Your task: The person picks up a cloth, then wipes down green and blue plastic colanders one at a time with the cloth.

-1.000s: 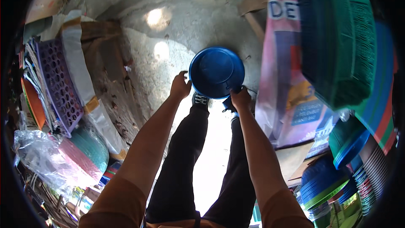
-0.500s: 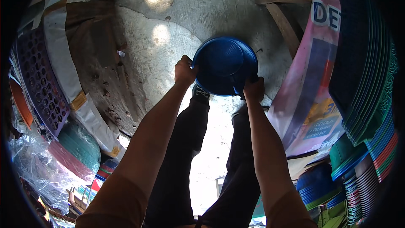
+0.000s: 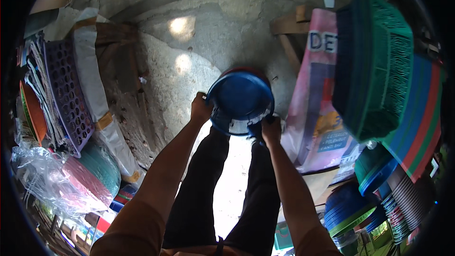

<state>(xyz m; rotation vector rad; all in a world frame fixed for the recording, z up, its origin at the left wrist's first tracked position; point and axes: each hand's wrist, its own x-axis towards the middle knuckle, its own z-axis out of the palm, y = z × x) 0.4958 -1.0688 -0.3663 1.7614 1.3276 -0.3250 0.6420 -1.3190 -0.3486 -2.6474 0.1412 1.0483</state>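
A round blue plastic bucket, seen from above into its inside, is held low in front of my legs. My left hand has its fingers closed on the left rim, and my right hand grips the near right rim. Light shines on the near inner wall. Along the far edge a dark reddish rim shows just past the blue one; whether it belongs to a second bucket I cannot tell. The undersides of both hands' fingers are partly hidden.
Stacked green and blue baskets, a pink and purple printed sheet and nested blue basins line the right. To the left are a purple perforated basket and plastic-wrapped basins. Rough concrete floor lies ahead.
The bucket, in both hands, has come nearer to my legs and tilted, so more light falls on its near inner wall. A reddish rim now shows behind it. The view has shifted.
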